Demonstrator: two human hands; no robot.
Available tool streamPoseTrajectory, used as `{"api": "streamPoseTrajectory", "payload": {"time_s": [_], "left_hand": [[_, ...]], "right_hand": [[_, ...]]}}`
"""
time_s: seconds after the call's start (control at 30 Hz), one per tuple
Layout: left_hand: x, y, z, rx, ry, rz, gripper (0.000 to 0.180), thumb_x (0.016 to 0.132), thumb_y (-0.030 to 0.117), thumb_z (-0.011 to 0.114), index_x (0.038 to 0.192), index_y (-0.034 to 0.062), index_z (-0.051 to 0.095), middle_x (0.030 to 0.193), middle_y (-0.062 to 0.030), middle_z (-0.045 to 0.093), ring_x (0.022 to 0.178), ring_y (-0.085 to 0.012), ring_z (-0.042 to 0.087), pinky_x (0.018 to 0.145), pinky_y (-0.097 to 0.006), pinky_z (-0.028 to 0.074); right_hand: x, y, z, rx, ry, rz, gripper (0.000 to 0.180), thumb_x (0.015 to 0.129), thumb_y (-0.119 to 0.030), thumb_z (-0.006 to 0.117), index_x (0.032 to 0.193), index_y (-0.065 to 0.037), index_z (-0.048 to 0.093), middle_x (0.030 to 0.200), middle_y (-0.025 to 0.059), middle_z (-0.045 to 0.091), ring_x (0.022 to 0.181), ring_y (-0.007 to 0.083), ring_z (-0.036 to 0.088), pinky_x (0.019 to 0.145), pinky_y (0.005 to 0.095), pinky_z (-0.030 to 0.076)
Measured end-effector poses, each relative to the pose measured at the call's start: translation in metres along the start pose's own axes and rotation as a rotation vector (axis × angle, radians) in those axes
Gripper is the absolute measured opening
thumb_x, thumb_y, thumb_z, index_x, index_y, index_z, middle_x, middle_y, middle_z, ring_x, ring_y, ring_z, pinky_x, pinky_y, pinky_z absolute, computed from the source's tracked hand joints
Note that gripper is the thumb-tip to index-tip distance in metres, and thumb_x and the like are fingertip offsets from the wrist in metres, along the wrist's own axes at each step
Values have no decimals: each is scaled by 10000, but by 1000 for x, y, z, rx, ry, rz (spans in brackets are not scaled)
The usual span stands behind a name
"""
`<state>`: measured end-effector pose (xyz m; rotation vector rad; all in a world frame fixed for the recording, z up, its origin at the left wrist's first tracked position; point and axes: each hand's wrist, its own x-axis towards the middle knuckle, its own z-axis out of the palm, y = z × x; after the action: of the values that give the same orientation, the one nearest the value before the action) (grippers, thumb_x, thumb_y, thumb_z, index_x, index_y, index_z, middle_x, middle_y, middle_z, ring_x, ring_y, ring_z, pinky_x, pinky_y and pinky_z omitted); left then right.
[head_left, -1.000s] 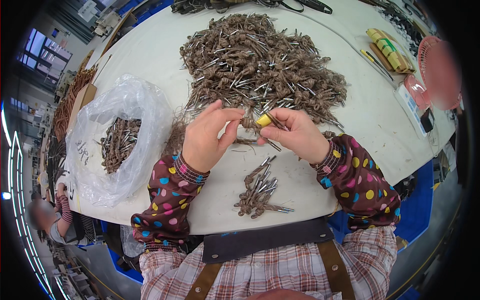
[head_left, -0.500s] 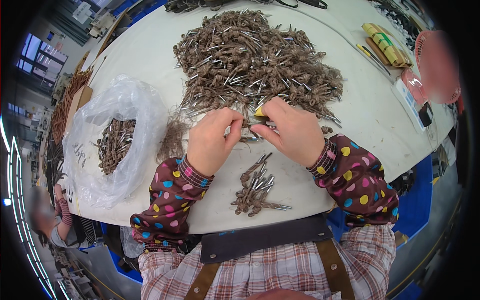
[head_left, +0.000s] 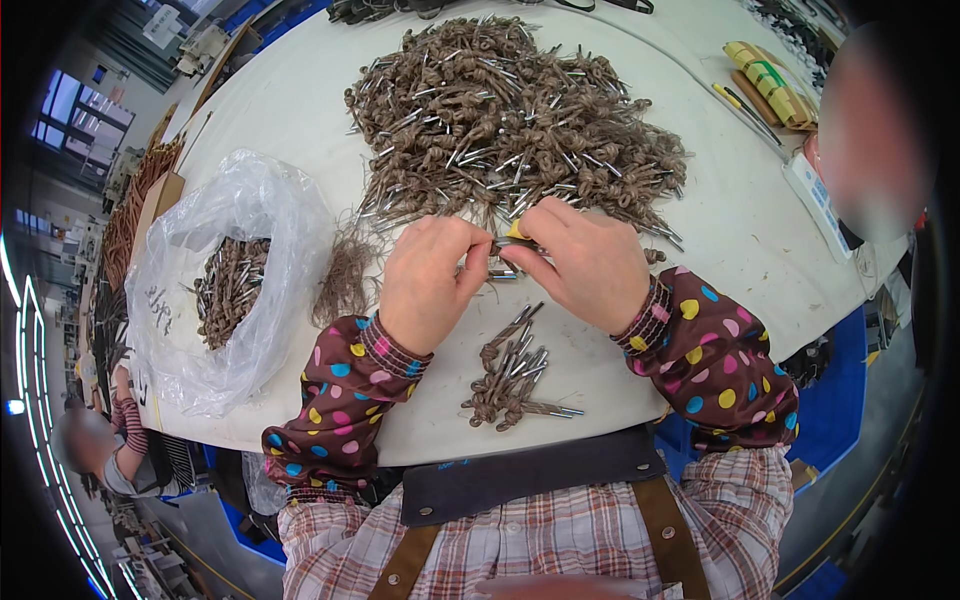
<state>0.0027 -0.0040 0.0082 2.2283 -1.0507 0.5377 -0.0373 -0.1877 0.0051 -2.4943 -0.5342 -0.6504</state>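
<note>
My left hand (head_left: 428,275) is closed in a pinch on a brown knotted cord (head_left: 508,264), mostly hidden by the fingers. My right hand (head_left: 590,265) is wrapped round what look like small thread snips (head_left: 517,229), of which a yellow part and a bit of metal show. Both sets of fingertips almost meet at the near edge of a big pile of brown knotted cords (head_left: 490,130) with shiny metal tips. Nearer to me lies a small heap of the same cords (head_left: 508,385). Loose brown fibres (head_left: 345,282) lie left of my left hand.
A clear plastic bag (head_left: 285,205) with cords inside stands open on the left of the white table (head_left: 740,240). At the right are a yellow-green bundle (head_left: 768,85), a white device (head_left: 818,205) and a blurred person's head. Another person (head_left: 110,450) sits far left.
My hands have shifted only slightly, and the snips have tilted at my left fingertips. A blurred head now covers the pink basket at the right. The person at far left has moved a little.
</note>
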Motion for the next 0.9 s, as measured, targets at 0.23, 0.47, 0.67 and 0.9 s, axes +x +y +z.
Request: {"api": "streamPoseTrajectory", "payload": {"time_s": [0.23,0.47,0.67,0.9], "left_hand": [[0,1,0,-14,-6,11,148,714,-10,640,824,51,562,727,-80,560,705,-273,543,629,-355,426],[-6,-6,1,-501,-39,-413,69,881,63,558,909,11,521,761,-56,559,739,-155,586,647,-272,455],[-6,-15,-2,-891,-71,-592,117,955,106,460,1017,10,479,912,-20,544,831,-100,567,697,-216,458],[5,-6,-15,-169,-37,-88,266,831,22,589,1091,46,541,953,-84,562,908,-185,557,787,-316,473]], "right_hand": [[3,-1,-5,-61,18,-72,218,786,-266,660,788,-88,533,734,27,512,584,211,560,499,322,437],[3,7,-1,369,4,133,251,764,-196,717,917,-59,572,831,33,583,630,161,585,566,245,482],[0,6,5,491,-106,226,285,750,-129,726,980,-42,581,781,32,629,632,122,593,617,230,500],[1,18,7,615,-175,364,134,824,-96,649,880,15,598,714,26,649,586,37,510,538,197,403]]}}
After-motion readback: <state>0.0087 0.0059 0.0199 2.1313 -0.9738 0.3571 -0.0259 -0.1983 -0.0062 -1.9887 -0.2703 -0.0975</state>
